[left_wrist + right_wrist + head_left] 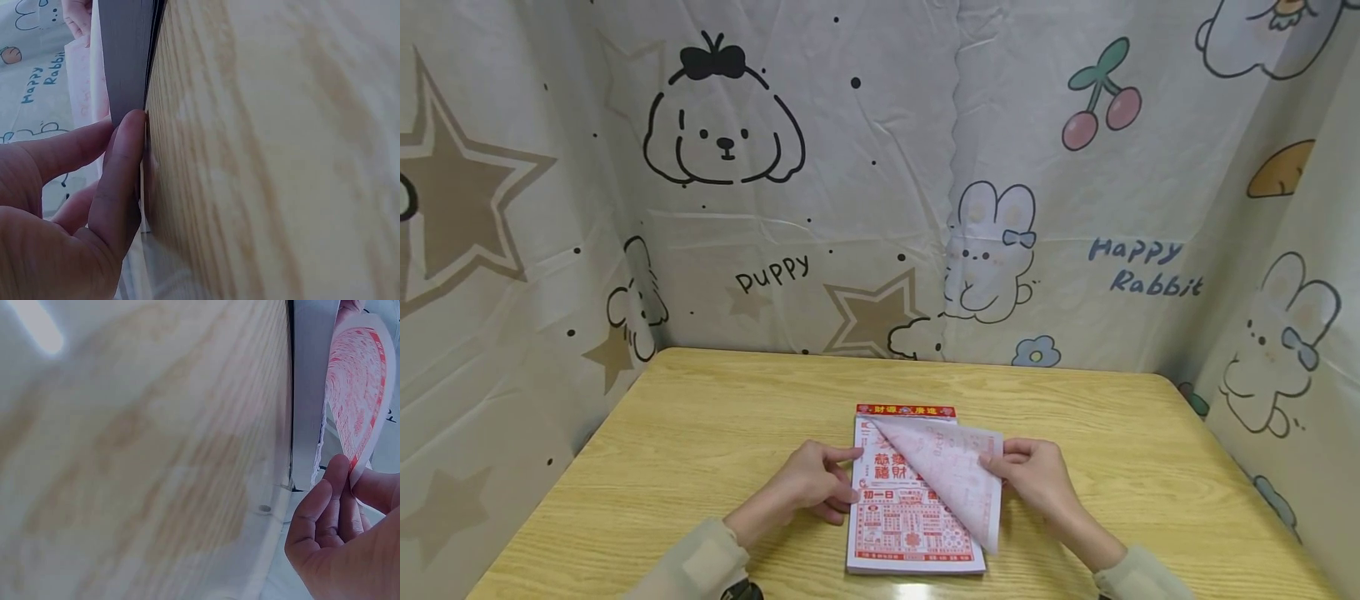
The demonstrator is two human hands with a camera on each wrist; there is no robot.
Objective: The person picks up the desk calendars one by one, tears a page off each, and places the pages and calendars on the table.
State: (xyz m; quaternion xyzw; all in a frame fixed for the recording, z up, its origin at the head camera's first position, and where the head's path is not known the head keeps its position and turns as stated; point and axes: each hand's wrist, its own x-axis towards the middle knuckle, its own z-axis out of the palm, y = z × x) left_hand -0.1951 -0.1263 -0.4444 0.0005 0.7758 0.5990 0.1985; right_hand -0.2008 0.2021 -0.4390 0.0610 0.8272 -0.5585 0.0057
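A tear-off calendar (913, 521) with red Chinese print and a red top strip lies on the wooden table. Its top sheet (955, 467) is peeled up from the right and folded over diagonally, still joined near the top left. My right hand (1037, 475) pinches the sheet's free edge between thumb and fingers; the right wrist view shows the sheet (359, 387) curling above the pad. At the pad's left side, my left hand (816, 479) rests its fingertips against the edge. Close up, those fingertips touch the thick side of the calendar (128, 62).
The yellow wood-grain table (700, 433) extends around the calendar on all sides. Behind and beside it hangs a pale curtain (865, 167) printed with cartoon animals, stars and cherries. A dark band (742, 590) shows at the left wrist.
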